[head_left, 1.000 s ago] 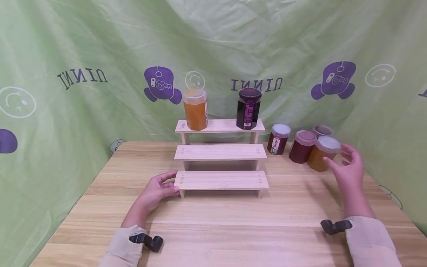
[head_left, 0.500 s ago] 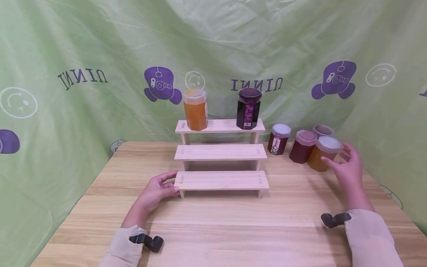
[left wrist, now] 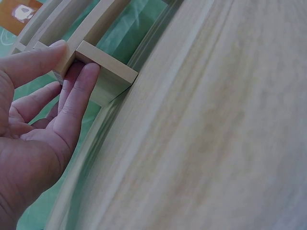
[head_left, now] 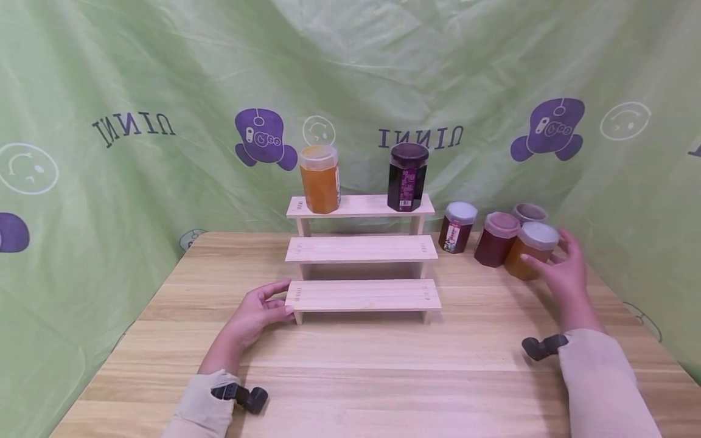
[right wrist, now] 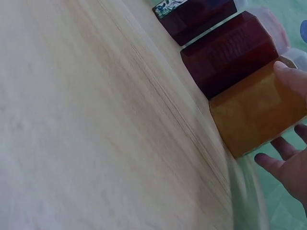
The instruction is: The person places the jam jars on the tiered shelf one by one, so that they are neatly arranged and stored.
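Note:
My left hand (head_left: 253, 314) pinches the left end of the lowest step of a three-tier wooden display stand (head_left: 364, 295). In the left wrist view, its thumb (left wrist: 41, 60) lies on the board and fingertips reach the upright below. On the right, my right hand (head_left: 564, 274) is spread around an amber jar (head_left: 527, 258) with a whitish lid. The right wrist view has the thumb (right wrist: 290, 76) over the jar's upper part, while the other fingers stand just off its far side. A dark red jar (right wrist: 230, 55) stands against the amber one.
An orange jar (head_left: 320, 185) and a dark purple jar (head_left: 408, 182) stand on the top step. Right of the stand are a red jar with a white lid (head_left: 457, 231) and, behind the amber one, another jar (head_left: 529, 213). A green curtain (head_left: 350, 73) hangs behind the table (head_left: 383, 371).
My right hand has moved slightly left and forward, closer around the amber jar. The left hand keeps its hold on the stand, and the jars stay in place.

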Motion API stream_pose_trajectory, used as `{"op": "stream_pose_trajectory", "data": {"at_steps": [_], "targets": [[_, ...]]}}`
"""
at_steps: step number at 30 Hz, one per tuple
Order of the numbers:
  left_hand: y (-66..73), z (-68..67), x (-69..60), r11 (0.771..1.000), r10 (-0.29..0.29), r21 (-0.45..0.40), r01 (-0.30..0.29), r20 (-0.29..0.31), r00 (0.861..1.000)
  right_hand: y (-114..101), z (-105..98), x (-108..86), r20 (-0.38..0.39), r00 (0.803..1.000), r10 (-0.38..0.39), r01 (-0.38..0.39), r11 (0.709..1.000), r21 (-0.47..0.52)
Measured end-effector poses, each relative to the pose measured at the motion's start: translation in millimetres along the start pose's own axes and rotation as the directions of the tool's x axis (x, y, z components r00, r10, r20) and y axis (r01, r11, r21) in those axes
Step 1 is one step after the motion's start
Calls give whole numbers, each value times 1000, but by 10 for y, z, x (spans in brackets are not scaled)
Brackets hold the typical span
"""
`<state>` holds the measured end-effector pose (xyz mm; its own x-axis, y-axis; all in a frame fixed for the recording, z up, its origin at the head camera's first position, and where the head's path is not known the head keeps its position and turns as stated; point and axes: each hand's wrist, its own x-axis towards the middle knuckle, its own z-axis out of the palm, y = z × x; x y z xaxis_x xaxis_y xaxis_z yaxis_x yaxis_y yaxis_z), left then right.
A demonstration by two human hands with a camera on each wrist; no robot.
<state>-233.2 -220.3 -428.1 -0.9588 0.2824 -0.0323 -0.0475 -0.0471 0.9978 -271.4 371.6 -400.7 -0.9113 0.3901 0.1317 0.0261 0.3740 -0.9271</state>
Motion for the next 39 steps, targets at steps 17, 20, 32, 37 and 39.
{"op": "stream_pose_trajectory", "data": {"at_steps": [17,20,32,37,39], "targets": [[-26,-33,21,1000,2,-6,-2,10,1000,72,83,96,-69,997,28,-23,998,63],[-26,-28,18,1000,-5,-7,5,5,1000,59,95,86,-74,997,30,-24,997,70],[-16,-24,11,1000,-8,-8,8,1,1000,41,133,42,-93,993,70,-60,992,109],[-19,-27,7,1000,-11,-4,11,-2,1000,2,185,-21,-127,988,87,-70,989,129],[-23,-25,6,1000,-13,-9,13,-2,1000,-5,197,-44,-135,986,98,-79,987,139]]}}
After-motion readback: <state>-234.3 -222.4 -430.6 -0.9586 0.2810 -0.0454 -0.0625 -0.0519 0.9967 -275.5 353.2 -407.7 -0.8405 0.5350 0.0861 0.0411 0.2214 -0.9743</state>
